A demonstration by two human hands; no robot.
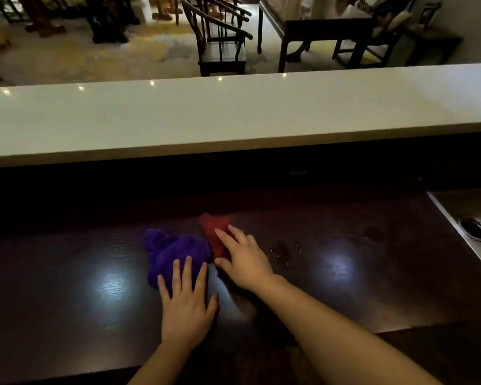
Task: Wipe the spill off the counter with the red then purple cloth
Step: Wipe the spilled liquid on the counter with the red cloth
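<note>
On the dark wooden counter, two cloths lie side by side near the middle: the purple cloth on the left, bunched up, and the red cloth just right of it and slightly farther. The left hand lies flat, fingers spread, on the near edge of the purple cloth. The right hand rests open on the red cloth, not gripping. The spill glistens just right of the right hand. A metal sink sits at the far right.

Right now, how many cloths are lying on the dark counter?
2: purple cloth under the left hand; red cloth beside it, under the right hand.
</note>
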